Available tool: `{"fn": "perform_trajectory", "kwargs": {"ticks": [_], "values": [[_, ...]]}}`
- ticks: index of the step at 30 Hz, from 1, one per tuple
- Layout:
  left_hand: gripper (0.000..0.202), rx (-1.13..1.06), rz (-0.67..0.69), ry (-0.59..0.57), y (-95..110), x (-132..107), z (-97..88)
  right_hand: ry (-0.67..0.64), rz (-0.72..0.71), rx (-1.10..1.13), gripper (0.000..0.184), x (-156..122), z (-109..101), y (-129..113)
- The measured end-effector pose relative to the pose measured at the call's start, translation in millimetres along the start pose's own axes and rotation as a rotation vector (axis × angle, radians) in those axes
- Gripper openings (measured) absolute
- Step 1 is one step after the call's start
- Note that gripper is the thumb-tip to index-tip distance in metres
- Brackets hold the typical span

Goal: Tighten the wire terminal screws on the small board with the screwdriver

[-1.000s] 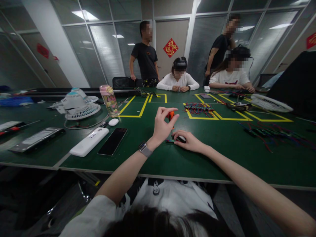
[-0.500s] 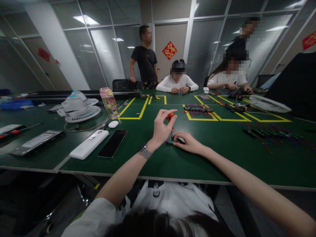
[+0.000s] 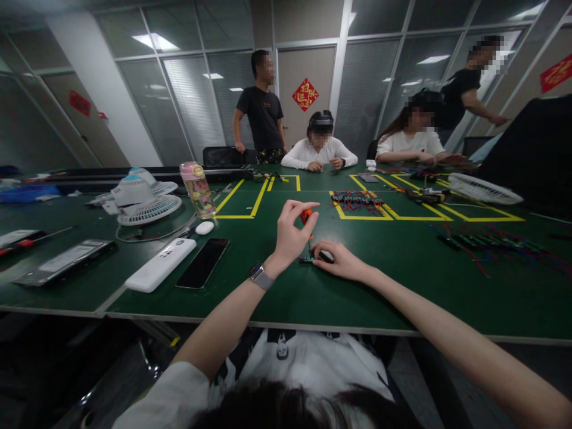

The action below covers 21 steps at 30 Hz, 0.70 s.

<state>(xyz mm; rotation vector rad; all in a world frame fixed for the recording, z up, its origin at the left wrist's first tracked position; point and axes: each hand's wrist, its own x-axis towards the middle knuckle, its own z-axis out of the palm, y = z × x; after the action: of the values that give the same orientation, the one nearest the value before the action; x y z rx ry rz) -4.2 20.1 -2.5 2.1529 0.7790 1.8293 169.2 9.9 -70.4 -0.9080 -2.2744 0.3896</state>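
My left hand (image 3: 290, 235) is pinching the orange-handled screwdriver (image 3: 306, 218) upright; at its 4 o'clock, my right hand (image 3: 338, 260) is pressing fingers together on a small board (image 3: 308, 259).

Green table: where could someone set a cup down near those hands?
Bare table lies right of the right hand, before the wire bundles. Left is crowded: black phone, white case, fan.

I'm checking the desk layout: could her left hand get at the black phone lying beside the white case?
Probably yes. The left hand is busy pinching an orange-handled screwdriver, but the black phone lies face up just to its left, with only bare green table between.
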Motion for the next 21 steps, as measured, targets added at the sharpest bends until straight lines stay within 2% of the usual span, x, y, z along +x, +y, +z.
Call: {"fn": "perform_trajectory", "kwargs": {"ticks": [8,16,21], "values": [[0.032,-0.111,-0.026,-0.071,-2.5,-0.3,-0.5,-0.007,-0.013,-0.008,0.004,-0.3,-1.3,0.1],[0.018,0.019,-0.022,0.003,-0.2,0.4,-0.7,-0.017,-0.012,0.005,0.005,-0.6,-2.1,-0.6],[0.032,-0.081,-0.029,-0.055,-3.1,-0.1,-0.3,-0.016,-0.012,-0.011,0.005,0.3,-2.3,-1.5]]}}
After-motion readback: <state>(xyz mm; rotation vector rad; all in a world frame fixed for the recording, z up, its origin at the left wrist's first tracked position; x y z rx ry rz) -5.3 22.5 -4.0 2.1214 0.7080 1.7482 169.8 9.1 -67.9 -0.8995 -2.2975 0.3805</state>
